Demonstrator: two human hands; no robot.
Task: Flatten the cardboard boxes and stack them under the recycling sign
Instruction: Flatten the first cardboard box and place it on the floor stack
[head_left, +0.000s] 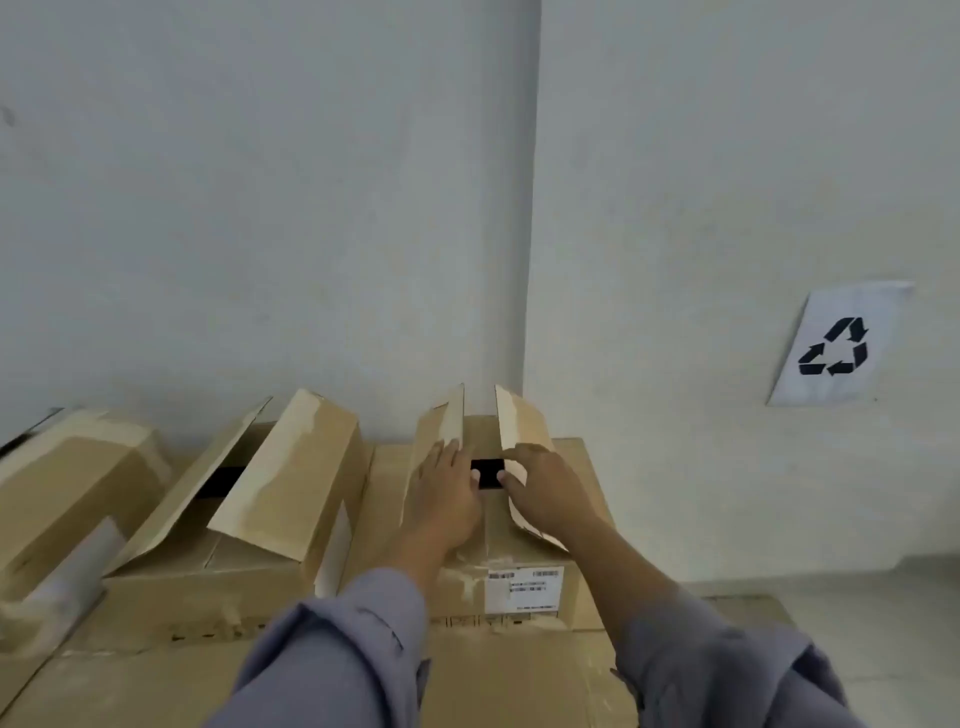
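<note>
A brown cardboard box (524, 582) with a white label stands in front of me, its two top flaps raised. My left hand (449, 493) lies flat on the left flap (441, 421), fingers spread. My right hand (545, 486) grips the inner edge of the right flap (519, 415). A dark gap shows between the flaps. To its left stands a second box (249, 519) with flaps half open, and a third box (67, 483) at the far left edge. The recycling sign (836, 345), a white sheet with black arrows, hangs on the right wall.
The boxes rest on flat cardboard sheets (156, 686) spread across the floor in front. White walls meet in a corner (532, 260) just behind the boxes. Bare pale floor (857, 608) lies below the sign at the right.
</note>
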